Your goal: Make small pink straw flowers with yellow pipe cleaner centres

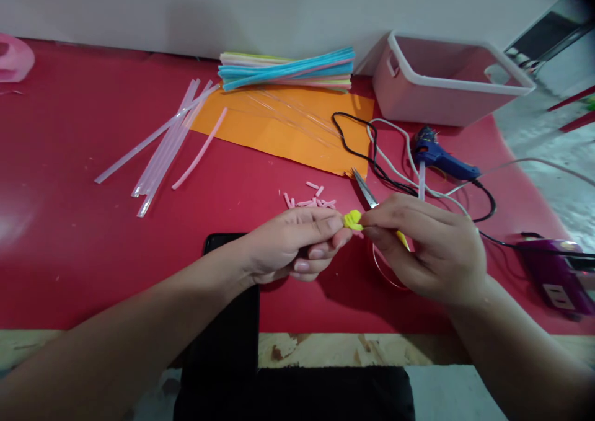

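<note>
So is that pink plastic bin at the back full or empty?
Empty, as far as shows: the pink bin stands upright and only its bare inner walls are visible. Its floor is hidden behind the near wall.

Table cover: a red sheet over a wooden edge.
Straws: a bundle of blue, pink and yellow straws at the back, by the wall.
Paper: an orange sheet just in front of the bundle.
Glue sticks: clear sticks scattered left of the paper.
Glue gun: a blue glue gun, cords looped beside it.
Basket: a pink basket, back right.
Bits: pink cut pieces near the middle.
Phone: a black phone at the near edge.
Power strip: a purple power strip, far right.
</note>
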{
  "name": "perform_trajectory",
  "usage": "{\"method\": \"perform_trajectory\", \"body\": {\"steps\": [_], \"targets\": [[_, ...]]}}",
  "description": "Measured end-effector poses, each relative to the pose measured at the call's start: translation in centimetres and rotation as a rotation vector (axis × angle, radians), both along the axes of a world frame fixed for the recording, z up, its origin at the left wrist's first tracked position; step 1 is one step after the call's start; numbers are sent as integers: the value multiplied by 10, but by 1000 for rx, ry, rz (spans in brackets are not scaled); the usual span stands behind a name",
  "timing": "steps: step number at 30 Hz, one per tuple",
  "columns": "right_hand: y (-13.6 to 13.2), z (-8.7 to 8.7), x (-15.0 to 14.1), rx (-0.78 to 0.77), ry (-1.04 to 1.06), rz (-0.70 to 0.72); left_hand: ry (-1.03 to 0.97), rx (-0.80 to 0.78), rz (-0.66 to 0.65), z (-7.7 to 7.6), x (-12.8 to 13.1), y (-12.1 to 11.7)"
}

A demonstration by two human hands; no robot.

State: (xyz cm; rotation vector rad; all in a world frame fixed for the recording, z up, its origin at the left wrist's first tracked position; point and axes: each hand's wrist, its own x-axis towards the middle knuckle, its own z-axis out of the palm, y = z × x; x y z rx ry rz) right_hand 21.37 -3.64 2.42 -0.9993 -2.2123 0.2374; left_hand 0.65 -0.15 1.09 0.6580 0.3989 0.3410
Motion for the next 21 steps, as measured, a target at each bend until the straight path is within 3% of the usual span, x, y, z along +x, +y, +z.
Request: {"method": "perform_trajectory", "body": {"steps": [4,8,10,13,21], "targets": [[6,-5,4,-84,3,45,93,137,-152,2,-2,-1],[9,-11,5,-37,-59,60,427,326,-239,2,3,-5],[8,-13,3,8,-104,45,564,375,-194,1,7,-8],[3,-12,-3,54,-121,28,591,319,-90,-2,13,-11],[-5,-4,-14,173,2,-22,158,156,263,-7,13,-7]]}}
